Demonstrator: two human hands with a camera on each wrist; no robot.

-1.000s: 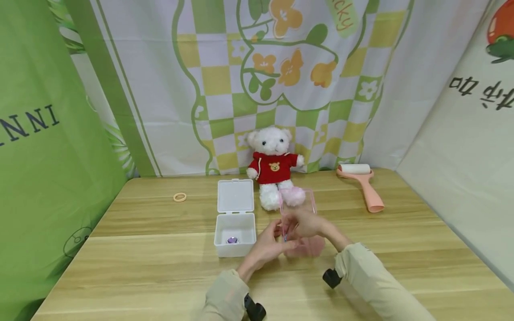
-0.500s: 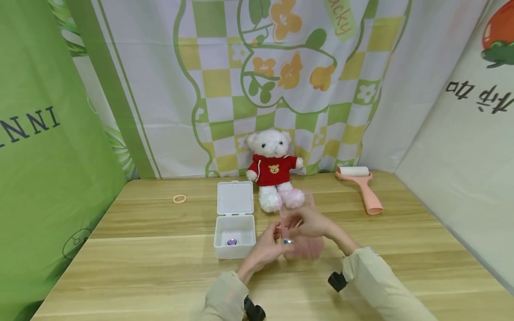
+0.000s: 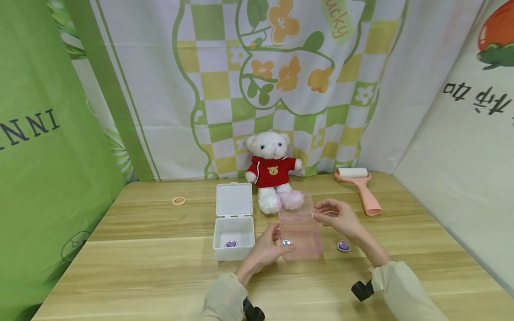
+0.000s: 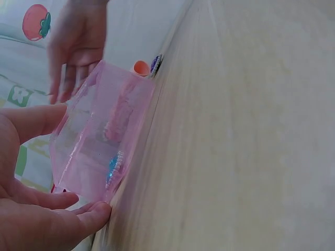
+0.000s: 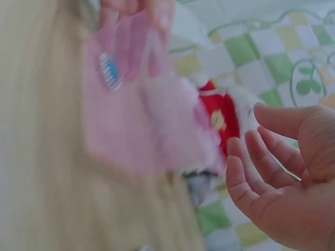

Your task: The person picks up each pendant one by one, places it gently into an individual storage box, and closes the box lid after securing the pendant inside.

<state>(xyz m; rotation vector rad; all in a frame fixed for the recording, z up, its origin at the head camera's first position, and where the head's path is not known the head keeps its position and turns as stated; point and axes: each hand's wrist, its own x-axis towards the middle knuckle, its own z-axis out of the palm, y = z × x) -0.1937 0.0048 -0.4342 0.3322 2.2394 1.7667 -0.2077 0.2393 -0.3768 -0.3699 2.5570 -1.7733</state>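
Observation:
A clear pink box (image 3: 305, 236) stands on the table with its lid (image 3: 296, 206) raised. Inside its left part lies a blue gem with a beaded rim (image 4: 113, 168). My left hand (image 3: 266, 246) holds the box by its left side, thumb toward the front and fingers behind. Beside the right edge of the lid is my right hand (image 3: 339, 219), fingers loosely bent and nothing in them; the right wrist view (image 5: 293, 183) shows a gap between hand and box. A purple gem (image 3: 343, 245) rests on the table right of the box.
Left of the pink box stands a white box (image 3: 234, 254), lid up, with another purple gem (image 3: 230, 244) inside. Behind sits a white teddy bear (image 3: 272, 171) in a red hoodie. A pink-handled lint roller (image 3: 363, 189) lies back right, and a yellowish ring (image 3: 178, 201) back left.
My right hand has left the inside of the pink box and moved right, beside its lid. The purple gem on the table, earlier behind the right arm, now shows. The left hand stays put.

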